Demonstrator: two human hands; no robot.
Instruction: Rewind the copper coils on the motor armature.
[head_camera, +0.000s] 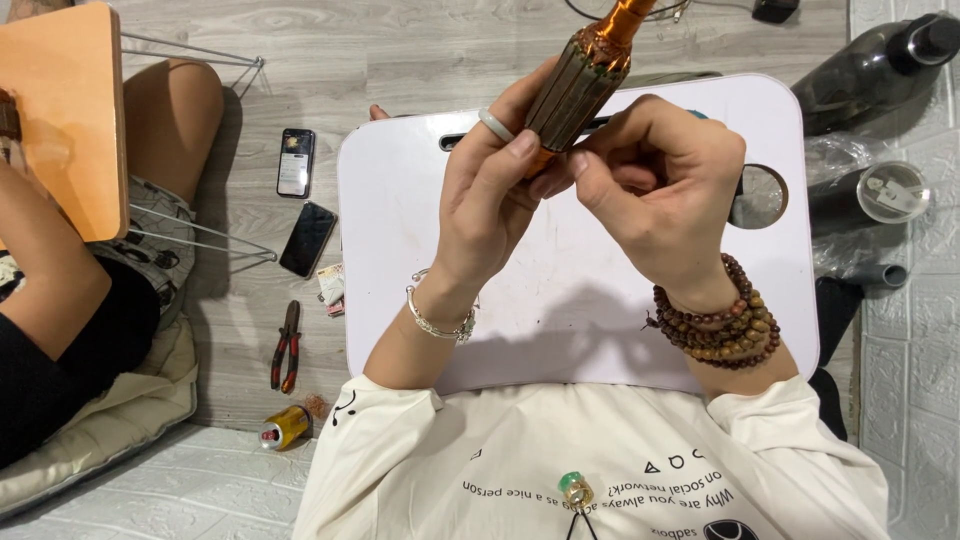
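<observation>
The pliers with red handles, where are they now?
In the head view, the pliers lie on the floor left of the white table, below the two phones and above a small yellow can.

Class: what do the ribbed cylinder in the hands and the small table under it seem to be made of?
Ribbed cylinder: likely metal, dull grey slats with coppery orange winding above, held by left hand and right hand. Small table: probably smooth white plastic or laminate, faintly glossy.

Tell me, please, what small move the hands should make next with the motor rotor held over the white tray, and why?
Probably turn the rotor slightly with the left hand. That hand grips its slotted core, while the right hand pinches at the lower end, where the fingers hide the spot being worked. A small turn would likely bring that end into view above the tray.
</observation>
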